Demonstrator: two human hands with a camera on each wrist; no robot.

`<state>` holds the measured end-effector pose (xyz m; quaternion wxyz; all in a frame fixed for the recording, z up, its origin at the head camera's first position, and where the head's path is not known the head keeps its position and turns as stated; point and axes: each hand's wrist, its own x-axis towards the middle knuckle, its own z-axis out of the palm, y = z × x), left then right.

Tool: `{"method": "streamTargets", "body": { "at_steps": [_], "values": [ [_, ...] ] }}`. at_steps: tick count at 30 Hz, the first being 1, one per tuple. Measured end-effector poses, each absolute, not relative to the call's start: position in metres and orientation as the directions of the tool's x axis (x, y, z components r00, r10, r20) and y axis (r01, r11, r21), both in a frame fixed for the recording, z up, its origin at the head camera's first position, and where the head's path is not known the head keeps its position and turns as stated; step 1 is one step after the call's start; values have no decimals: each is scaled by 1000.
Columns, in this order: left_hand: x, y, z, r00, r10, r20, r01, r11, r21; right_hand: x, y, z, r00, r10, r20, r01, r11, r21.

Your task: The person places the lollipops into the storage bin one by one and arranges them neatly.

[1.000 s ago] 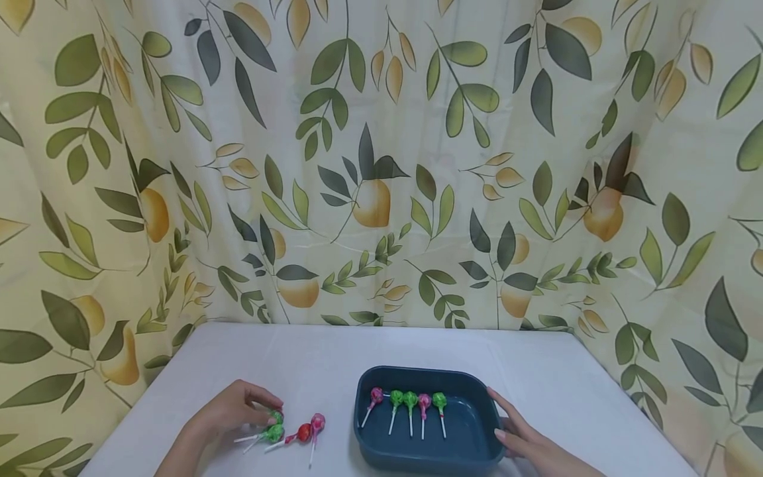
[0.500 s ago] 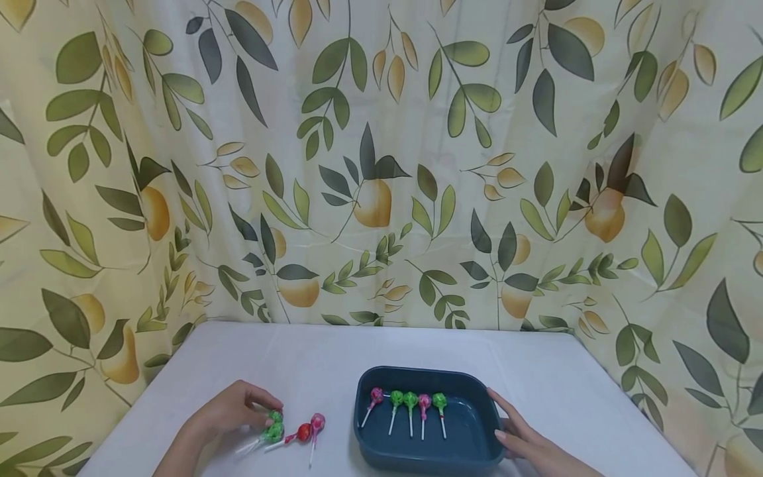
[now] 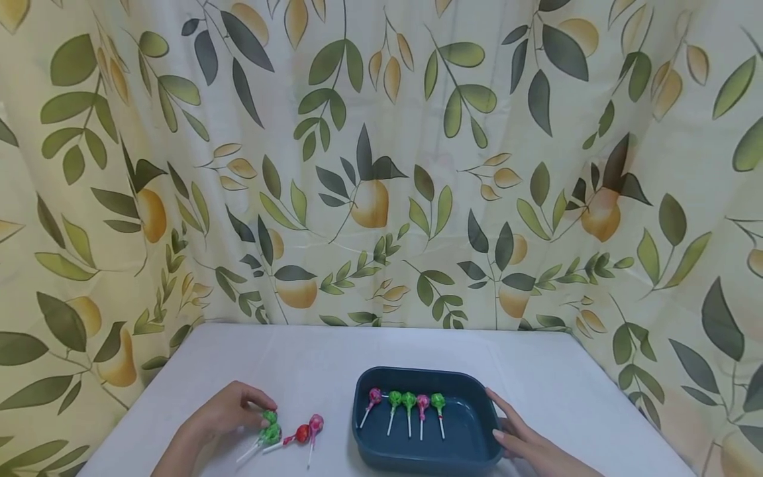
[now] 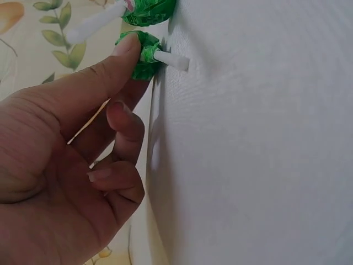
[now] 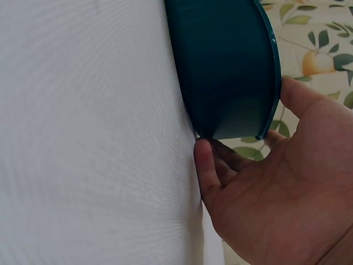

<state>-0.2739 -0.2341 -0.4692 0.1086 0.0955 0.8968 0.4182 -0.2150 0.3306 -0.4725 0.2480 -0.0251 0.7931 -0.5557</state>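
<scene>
at the left of a table spread with a smooth white cloth [image 3: 334,361], four lollipops lie loose: a round green-wrapped lollipop on a white stick [image 3: 270,417], a second green lollipop [image 3: 271,434] just nearer the person, a shiny red lollipop [image 3: 303,433] and a pink lollipop with a pale pattern [image 3: 316,423], the last two touching or nearly so. to their right sits a dark blue, round-cornered, plastic-looking tray [image 3: 428,456]. inside, from left to right, are a pink one [image 3: 374,396], two green ones [image 3: 408,400], another pink one [image 3: 422,401] and a last green one [image 3: 438,400], side by side, sticks toward the person. the work looks a little over half done: five placed, four seemingly left, with bare floor at the tray's right end.

the left hand [image 3: 223,414] reaches in palm down, pinching the farther green lollipop between thumb and finger, its lower fingers curled loosely toward the palm. the right hand [image 3: 518,434] has its fingers spread against the tray's right end, touching rim and outer wall, apparently steadying it.
</scene>
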Motion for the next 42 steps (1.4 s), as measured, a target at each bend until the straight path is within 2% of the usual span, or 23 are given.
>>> {"method": "streamTargets", "body": {
  "at_steps": [6,18,31,42],
  "values": [
    [-273,-237,-464,-971,220,-95,60,606,793,-215,330,-470,-881,-268,-391,269,396,-878],
    [-271,-240,-458,-991,130,-18,64,598,799,-216,331,-477,-882,-310,-354,220,394,-892],
    [-276,-238,-453,-996,26,84,85,519,851,-218,329,-475,-884,-265,-384,254,416,-873],
    [-285,-219,-449,-998,12,67,64,493,868,-216,328,-471,-883,-254,-394,264,424,-866]
  ]
}}
